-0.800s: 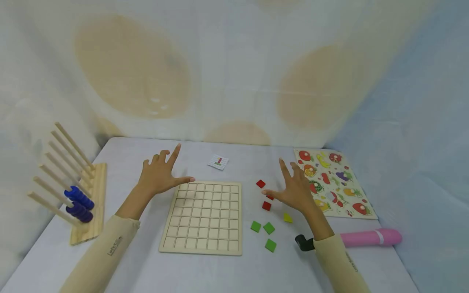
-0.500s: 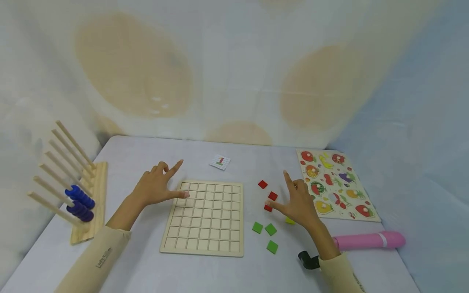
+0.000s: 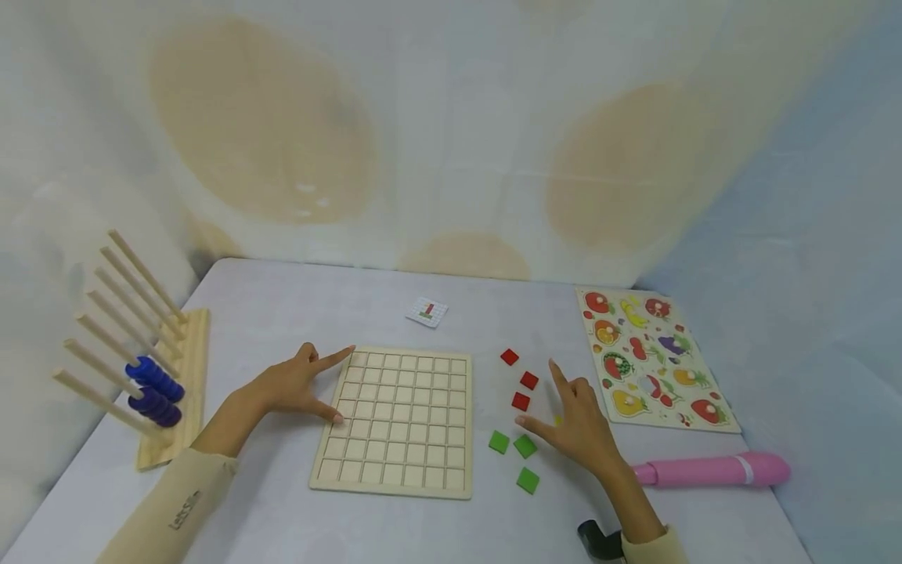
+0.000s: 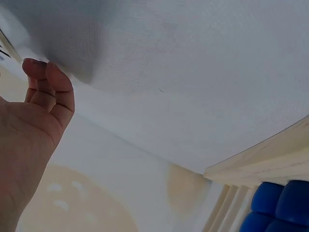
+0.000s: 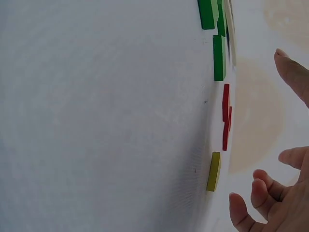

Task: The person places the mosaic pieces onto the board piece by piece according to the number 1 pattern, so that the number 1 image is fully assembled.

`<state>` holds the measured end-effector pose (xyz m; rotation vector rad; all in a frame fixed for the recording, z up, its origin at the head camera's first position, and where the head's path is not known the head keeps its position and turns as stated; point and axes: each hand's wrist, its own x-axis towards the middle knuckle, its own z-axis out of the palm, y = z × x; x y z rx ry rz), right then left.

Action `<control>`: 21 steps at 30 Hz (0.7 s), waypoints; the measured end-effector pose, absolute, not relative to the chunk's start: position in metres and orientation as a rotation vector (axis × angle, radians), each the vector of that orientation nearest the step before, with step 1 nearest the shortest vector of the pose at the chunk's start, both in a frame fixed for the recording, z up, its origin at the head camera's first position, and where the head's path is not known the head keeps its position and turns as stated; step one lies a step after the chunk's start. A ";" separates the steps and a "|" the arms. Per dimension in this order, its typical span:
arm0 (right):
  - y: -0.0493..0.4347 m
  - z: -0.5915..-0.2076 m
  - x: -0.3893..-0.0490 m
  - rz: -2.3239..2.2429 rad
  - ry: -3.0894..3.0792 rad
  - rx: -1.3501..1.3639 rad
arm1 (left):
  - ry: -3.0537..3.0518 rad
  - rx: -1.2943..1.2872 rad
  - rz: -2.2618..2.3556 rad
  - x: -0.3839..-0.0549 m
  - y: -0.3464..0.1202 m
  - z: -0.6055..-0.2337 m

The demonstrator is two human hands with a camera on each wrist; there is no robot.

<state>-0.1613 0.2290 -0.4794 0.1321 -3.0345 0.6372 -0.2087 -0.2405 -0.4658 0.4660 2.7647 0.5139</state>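
Note:
A square wooden grid board (image 3: 398, 423) lies flat on the white table. At its left edge is my left hand (image 3: 289, 384), index finger at the far corner and thumb over the side; whether they touch the wood I cannot tell. My right hand (image 3: 581, 427) hovers right of the board with thumb and index finger spread, nothing between them. Near that thumb lie red square tiles (image 3: 521, 401) and green square tiles (image 3: 524, 446). A yellow tile (image 5: 214, 171) shows in the right wrist view; the right hand mostly covers it in the head view.
Beyond the board lies a small printed card (image 3: 427, 312). A wooden peg stand (image 3: 197, 352) with blue rings (image 3: 155, 392) is at the left. On the right are a fruit picture board (image 3: 651, 360) and a pink tube-shaped object (image 3: 705, 470). A black angled piece (image 3: 599, 540) lies beside the right wrist.
Both hands have come nearer to the person and lower. The left hand has moved from above the board's far corner to its left side. The tiles have stayed in place.

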 end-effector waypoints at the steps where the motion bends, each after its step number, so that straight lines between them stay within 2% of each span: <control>1: 0.230 -0.479 -0.160 0.637 -3.034 0.135 | 2.759 0.475 0.509 -0.209 -0.241 -0.467; 9: 0.236 -0.481 -0.154 0.625 -3.026 0.139 | 2.735 0.513 0.495 -0.212 -0.249 -0.476; 21: 0.246 -0.478 -0.144 0.557 -3.084 -0.021 | 2.724 0.541 0.537 -0.211 -0.251 -0.478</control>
